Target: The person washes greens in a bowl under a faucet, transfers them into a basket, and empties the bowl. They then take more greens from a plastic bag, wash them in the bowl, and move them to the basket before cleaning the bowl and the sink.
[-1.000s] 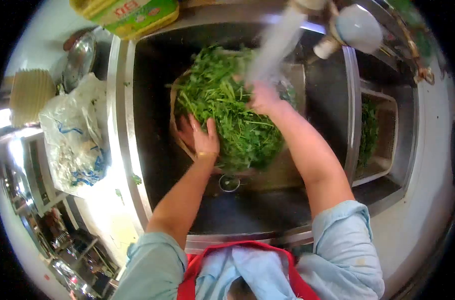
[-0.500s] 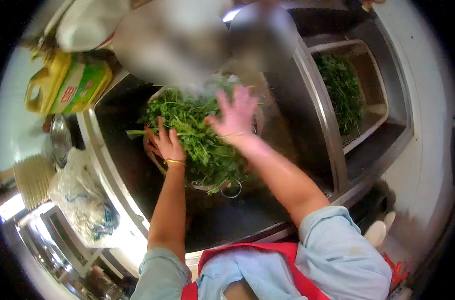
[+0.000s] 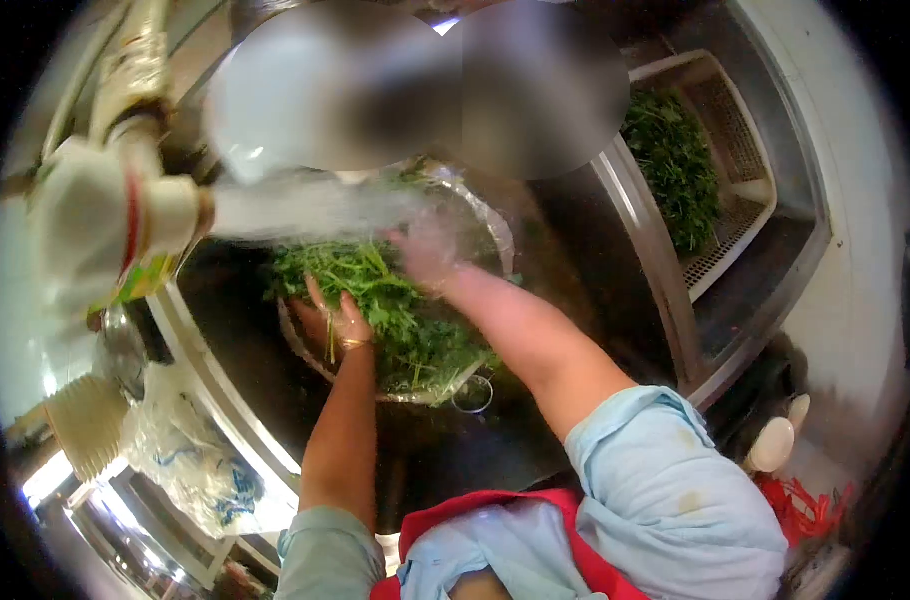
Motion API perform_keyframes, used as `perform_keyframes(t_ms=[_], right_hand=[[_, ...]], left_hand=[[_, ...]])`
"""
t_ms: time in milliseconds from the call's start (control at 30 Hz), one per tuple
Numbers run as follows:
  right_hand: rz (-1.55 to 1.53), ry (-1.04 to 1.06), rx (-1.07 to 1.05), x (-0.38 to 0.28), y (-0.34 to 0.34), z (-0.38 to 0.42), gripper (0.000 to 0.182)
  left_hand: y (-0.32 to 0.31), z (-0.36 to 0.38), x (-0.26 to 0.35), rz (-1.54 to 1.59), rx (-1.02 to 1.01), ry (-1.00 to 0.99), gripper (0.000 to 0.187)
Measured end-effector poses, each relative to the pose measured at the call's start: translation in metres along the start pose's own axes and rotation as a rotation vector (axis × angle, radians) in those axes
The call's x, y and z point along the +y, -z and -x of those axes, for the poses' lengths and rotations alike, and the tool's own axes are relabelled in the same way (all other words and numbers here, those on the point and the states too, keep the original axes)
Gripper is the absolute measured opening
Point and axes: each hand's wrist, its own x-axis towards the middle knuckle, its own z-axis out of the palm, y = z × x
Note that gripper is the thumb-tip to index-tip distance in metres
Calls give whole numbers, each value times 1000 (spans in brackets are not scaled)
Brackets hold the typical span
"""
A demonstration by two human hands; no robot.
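A heap of leafy green herbs (image 3: 390, 310) lies in a round basin (image 3: 500, 228) inside the dark sink. At the heap's left side is my left hand (image 3: 337, 325), its thumb and fingers apart against the stems. Over the far right part of the greens, my right hand (image 3: 430, 248) is blurred behind falling water, its fingers mostly hidden. A thick stream of water (image 3: 305, 208) runs from a white pipe outlet (image 3: 170, 212) at the left and passes over the herbs towards my right hand.
A metal divider (image 3: 650, 245) separates this sink from another on the right, where a white plastic basket (image 3: 750, 205) holds more greens (image 3: 670, 170). Along the left edge lie a clear plastic bag (image 3: 190, 465) and a ribbed beige object (image 3: 85, 425). White cups (image 3: 772, 445) stand lower right.
The white pipe outlet and its stream now show at the left. My right hand has moved left and down into the water; my left hand has shifted slightly down, with its fingers more bent.
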Motion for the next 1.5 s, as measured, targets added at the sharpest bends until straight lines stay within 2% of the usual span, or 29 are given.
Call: perform_keyframes(t_ms=[67, 100, 167, 267, 300, 333, 400, 500, 567, 667, 767, 867, 1000, 1067, 1100, 1167, 1200, 1233, 1267, 1300, 1333, 1400, 1433, 1467, 1500], right_hand=[[-18, -94, -146, -10, 8, 1, 67], [-123, -30, -39, -15, 46, 21, 60], [-88, 27, 321, -13, 47, 53, 57], [-540, -160, 495, 2, 37, 80, 48], [-654, -181, 571, 14, 23, 81, 49], [-748, -328, 538, 18, 16, 76, 51], [-897, -462, 394, 25, 13, 61, 55], [-897, -716, 27, 36, 24, 26, 71], [-921, -729, 23, 36, 21, 20, 85], [-995, -796, -60, 41, 16, 6, 96], [-1068, -841, -207, 40, 20, -7, 101], [-1121, -785, -168, 63, -19, -30, 97], [-1145, -668, 4, 79, -74, -35, 90], [-1145, -605, 58, 75, -88, -32, 87], [-1109, -537, 60, 48, -52, -23, 85], [-1223, -445, -4, 20, -36, -23, 69], [-1323, -311, 11, 9, -39, -20, 63], [-1418, -174, 28, -2, -42, -16, 58], [-1411, -132, -6, 0, -39, -12, 55], [-1403, -91, -39, 1, -35, -7, 53], [-1291, -143, -118, 13, -26, -10, 54], [-1063, -251, -268, 39, -5, -14, 55], [-945, -301, -343, 47, 8, -17, 56], [-1012, -416, -339, 54, 20, -10, 57], [-1080, -532, -325, 60, 34, -2, 59]], left_hand=[[16, 2, -3, -33, 49, 125, 59], [23, 2, 14, -4, 86, 179, 57], [33, 17, 57, 56, 177, 310, 54], [54, 39, 95, 156, 317, 515, 49], [62, 46, 76, 224, 368, 508, 50], [63, 45, 81, 236, 384, 528, 50], [61, 42, 89, 260, 407, 571, 51], [53, 39, 62, 633, 491, 788, 58], [50, 38, 34, 850, 496, 919, 60], [42, 0, 6, 1108, 300, 919, 61], [34, -36, -15, 1398, -115, 804, 62], [31, -42, -24, 1586, -473, 656, 62], [36, -30, -24, 1714, -772, 435, 64], [45, -25, -22, 1612, -668, 493, 64], [55, -33, 2, 1302, -319, 903, 65], [77, -22, -12, 924, -153, 764, 68], [84, -10, -15, 732, -74, 703, 69], [77, -11, 67, 211, 16, 641, 69], [73, -4, 102, 86, 141, 466, 54], [66, 0, 125, 129, 227, 485, 51], [57, 3, 139, 177, 312, 499, 49], [33, 17, 143, 204, 382, 429, 59], [24, 21, 144, 219, 421, 394, 65], [16, 24, 147, 254, 385, 378, 85], [4, 31, 143, 87, 420, 486, 92]])
